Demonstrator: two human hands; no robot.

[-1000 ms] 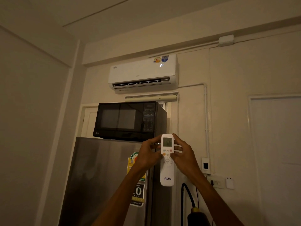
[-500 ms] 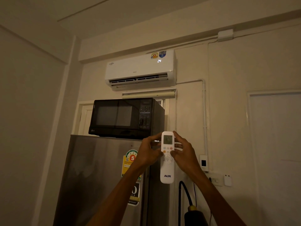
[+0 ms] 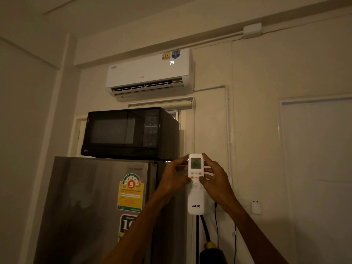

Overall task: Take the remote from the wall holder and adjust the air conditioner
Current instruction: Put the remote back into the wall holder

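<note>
I hold a white remote (image 3: 196, 199) upright in front of me, its small screen at the top and "AUX" printed near its bottom. My left hand (image 3: 174, 178) grips its left edge and my right hand (image 3: 215, 178) grips its right edge, both thumbs resting on the button area. The white air conditioner (image 3: 148, 73) hangs high on the wall above, its vent flap open and "24" lit on its front. The wall holder is hidden from me.
A black microwave (image 3: 129, 133) sits on a steel fridge (image 3: 91, 206) at the left, just beside my left hand. White conduit (image 3: 228, 121) runs down the wall. A small white device (image 3: 255, 207) is mounted at right; black cables (image 3: 216, 225) hang below the remote.
The view has swung so everything sits further right and lower in frame. Both hands keep the same grip on the remote; the display still reads 24.
</note>
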